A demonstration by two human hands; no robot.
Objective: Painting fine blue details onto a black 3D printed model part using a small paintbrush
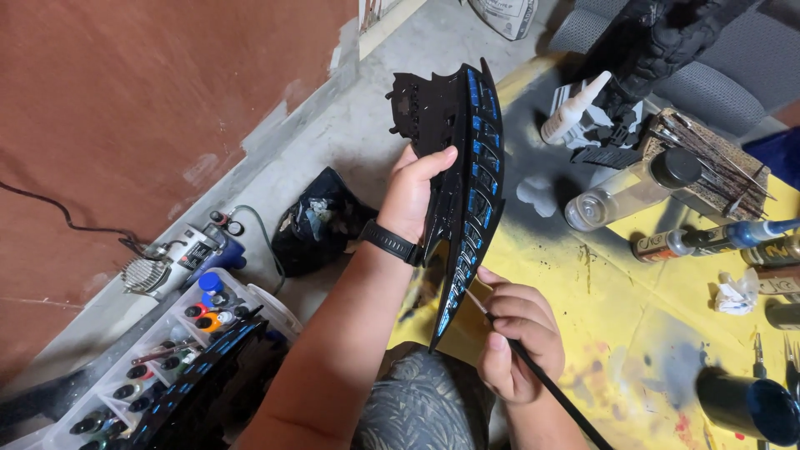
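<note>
My left hand (410, 193), with a black watch on the wrist, grips a long curved black model part (467, 150) that has rows of blue-painted panels along its edge. It is held upright in front of me. My right hand (517, 337) is closed around a thin black paintbrush (546, 379). The brush's tip touches the lower blue panels of the part. A patterned cloth over my lap shows below both hands.
A yellow paint-stained table (633, 317) holds a clear bottle (621, 193), a white glue bottle (575, 107), small paint bottles (675, 243), a block of tools (708, 158) and a dark cup (748, 406). On the floor are a paint tray (167, 350), a compressor (179, 254) and a black bag (321, 221).
</note>
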